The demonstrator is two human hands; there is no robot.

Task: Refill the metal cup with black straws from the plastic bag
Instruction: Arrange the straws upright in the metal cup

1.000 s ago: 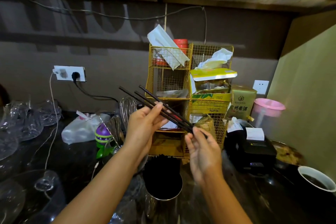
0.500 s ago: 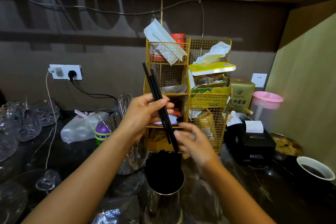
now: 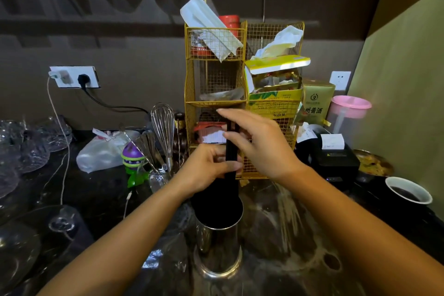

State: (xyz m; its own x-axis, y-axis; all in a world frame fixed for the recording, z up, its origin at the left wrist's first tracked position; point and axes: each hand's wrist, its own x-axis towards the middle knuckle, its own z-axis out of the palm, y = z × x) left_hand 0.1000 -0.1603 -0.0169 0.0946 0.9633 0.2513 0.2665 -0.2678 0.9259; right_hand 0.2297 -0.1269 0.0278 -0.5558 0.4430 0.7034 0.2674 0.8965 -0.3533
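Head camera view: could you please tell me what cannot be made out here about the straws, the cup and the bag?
- Bundle of black straws: lower ends merge into the dark mouth of the shiny metal cup; count unreadable.
- Left hand and right hand: fingers wrap the bundle, hiding the grip.
- Clear plastic bag: crumpled beside the cup, mostly behind the left forearm; contents unseen.

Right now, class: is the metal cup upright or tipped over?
Upright. The metal cup stands on its base, its mouth facing up, with black straws standing in it.
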